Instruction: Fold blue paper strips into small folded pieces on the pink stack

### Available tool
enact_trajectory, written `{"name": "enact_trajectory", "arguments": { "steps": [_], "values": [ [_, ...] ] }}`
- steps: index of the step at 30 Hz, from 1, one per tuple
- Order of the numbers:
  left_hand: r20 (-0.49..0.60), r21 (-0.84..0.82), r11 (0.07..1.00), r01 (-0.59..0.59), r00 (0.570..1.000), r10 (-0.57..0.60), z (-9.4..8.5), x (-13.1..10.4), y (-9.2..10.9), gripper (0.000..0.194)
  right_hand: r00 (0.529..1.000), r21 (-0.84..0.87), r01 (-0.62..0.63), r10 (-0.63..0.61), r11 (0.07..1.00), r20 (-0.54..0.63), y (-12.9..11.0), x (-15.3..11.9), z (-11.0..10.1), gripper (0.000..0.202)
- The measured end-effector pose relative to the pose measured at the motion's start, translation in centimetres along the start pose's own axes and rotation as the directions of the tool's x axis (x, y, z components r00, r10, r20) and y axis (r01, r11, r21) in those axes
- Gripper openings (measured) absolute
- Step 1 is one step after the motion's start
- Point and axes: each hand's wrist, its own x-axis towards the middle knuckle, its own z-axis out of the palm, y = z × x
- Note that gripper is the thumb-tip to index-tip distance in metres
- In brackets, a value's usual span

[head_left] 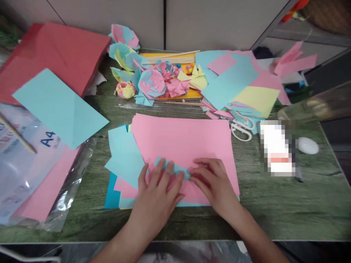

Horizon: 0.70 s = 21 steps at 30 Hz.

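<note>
Tabletop [274,208] in dark green wood grain bears a spread of coloured paper, with a stack of sheets [186,138], pink on top, squared before a seated-height view of two bare hands. A red box [57,51] sits at the far left, above a clear plastic bag [27,171] marked A4. Paper flowers [152,82] in pink, blue and yellow crowd beyond the stack, while a loose blue sheet [59,109] lies across box and bag. The left hand [157,191] is spread palm down, fingers parted; the right hand [216,184] is closed in a pinch. White-handled scissors [241,128] rest near the stack's far right corner. On the pink top sheet lies a small blue strip [176,168], under the left fingertips and pinched at its right end by the right hand. A white oval object [308,146] stands at right.
</note>
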Motion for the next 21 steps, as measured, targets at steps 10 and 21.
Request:
{"name": "enact_trajectory", "arguments": {
  "steps": [10, 21],
  "values": [
    [0.028, -0.030, 0.995, -0.090, 0.995, 0.091, 0.8, -0.8, -1.0, 0.057, 0.997, -0.072, -0.069, 0.071, 0.995, 0.033, -1.1, 0.4, 0.3, 0.011],
    [0.016, -0.037, 0.997, -0.075, 0.997, 0.075, 0.9, -0.7, -1.0, 0.058, 0.997, -0.072, -0.066, 0.068, 0.995, 0.025, -1.0, 0.4, 0.5, 0.013]
  ]
}}
